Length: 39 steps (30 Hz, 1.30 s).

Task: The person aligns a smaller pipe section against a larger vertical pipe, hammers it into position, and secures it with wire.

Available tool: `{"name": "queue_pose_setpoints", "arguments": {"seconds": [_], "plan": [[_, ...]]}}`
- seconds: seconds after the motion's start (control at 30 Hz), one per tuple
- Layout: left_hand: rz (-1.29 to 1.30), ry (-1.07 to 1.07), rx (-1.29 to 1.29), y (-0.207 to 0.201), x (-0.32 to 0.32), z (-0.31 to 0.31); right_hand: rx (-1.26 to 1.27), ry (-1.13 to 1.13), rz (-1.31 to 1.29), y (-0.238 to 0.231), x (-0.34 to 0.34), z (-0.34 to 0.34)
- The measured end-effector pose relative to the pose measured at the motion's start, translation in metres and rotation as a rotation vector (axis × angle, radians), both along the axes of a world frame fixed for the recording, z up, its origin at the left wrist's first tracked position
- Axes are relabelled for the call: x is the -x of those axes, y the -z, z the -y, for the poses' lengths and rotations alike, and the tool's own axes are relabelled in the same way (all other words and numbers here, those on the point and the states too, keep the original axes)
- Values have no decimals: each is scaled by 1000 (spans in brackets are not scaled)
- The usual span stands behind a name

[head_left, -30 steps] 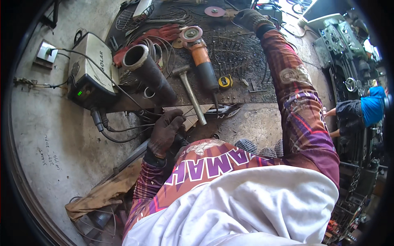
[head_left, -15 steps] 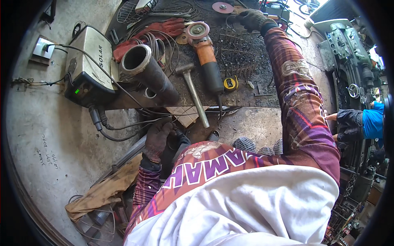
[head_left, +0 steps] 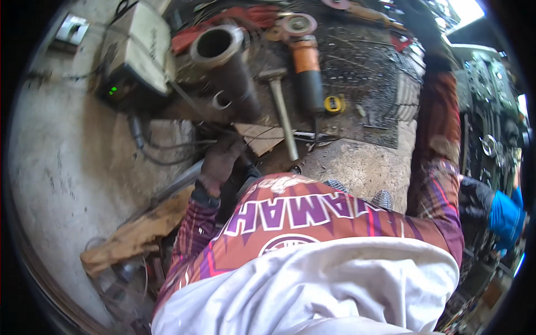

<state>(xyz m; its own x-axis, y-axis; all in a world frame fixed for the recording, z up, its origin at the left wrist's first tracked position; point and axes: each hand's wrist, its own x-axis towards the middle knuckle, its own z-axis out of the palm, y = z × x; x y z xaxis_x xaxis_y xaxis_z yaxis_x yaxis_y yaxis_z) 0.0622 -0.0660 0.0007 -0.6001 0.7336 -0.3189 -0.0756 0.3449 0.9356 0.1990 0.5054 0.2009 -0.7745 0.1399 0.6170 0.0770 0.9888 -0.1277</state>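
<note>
My left hand (head_left: 220, 161), in a dark glove, hangs curled at the near edge of the metal workbench (head_left: 363, 162). It is just left of a small wooden piece (head_left: 261, 137) and above a grey rod (head_left: 176, 183); whether it grips anything is hidden. My right arm in a patterned sleeve stretches up along the bench's right side. My right hand (head_left: 416, 25) is a dark, blurred shape at the far end. A hammer (head_left: 280, 109), an orange angle grinder (head_left: 306, 58) and a thick steel pipe (head_left: 226, 58) lie between the hands.
A grey welding machine (head_left: 137, 53) with a green light and cables stands at the left. A yellow tape measure (head_left: 334, 104) lies by the grinder. A wooden plank (head_left: 139, 234) rests on the concrete floor. Another person's blue sleeve (head_left: 505, 215) and machinery are at the right.
The view has drifted, so the bench tools sit higher in the picture. My left hand stays near the bench's near edge; my right arm stays stretched to the far end.
</note>
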Motion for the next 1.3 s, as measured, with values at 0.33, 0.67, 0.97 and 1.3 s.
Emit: {"name": "queue_pose_setpoints", "arguments": {"seconds": [0.33,0.67,0.97,1.3], "plan": [[-173,-13,66,-56,7,-18,1149,29,-81,85,-41,274],[-338,-107,-185,-115,81,-48,1312,28,202,136,-71,372],[-1248,318,804,-45,254,-158,1285,19,197,133,-58,393],[-1105,608,864,-45,242,-158,1408,202,215,141,-92,403]]}}
